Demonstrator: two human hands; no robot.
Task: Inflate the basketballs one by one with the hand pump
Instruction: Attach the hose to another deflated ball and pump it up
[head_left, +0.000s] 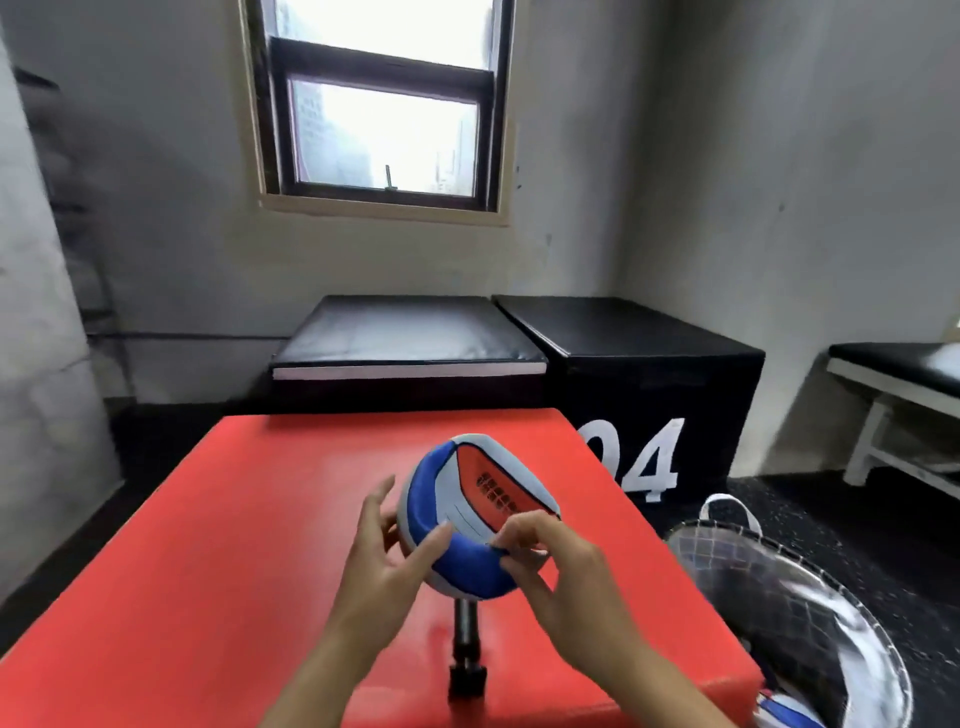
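The ball (475, 512), dented and plainly soft, is held above the red counter (218, 545). The left hand (387, 558) cups it with straight fingers; the right hand (540, 553) pinches its blue panel. The pump (466, 652) lies untouched below, so inflation seems unstarted; another ball (784, 714) waits in the mesh bag (810, 613).

View: head, single wide-angle camera, worn on the person's head. Faces forward and slightly down across a red padded block (218, 545) toward the far wall. Straight lines bow near the frame edges. Near field: left hand (387, 561) and right hand (550, 566) enter from 6 o'clock, close to the lens, around a ball (467, 499) near frame centre. Middle field: black boxes (623, 353) at 12 to 1 o'clock beyond the block. Far field: window (384, 104) at 12 o'clock, high in frame. Right edge, 3 o'clock: bench (893, 374), partly cut off. No second view; no shared area.
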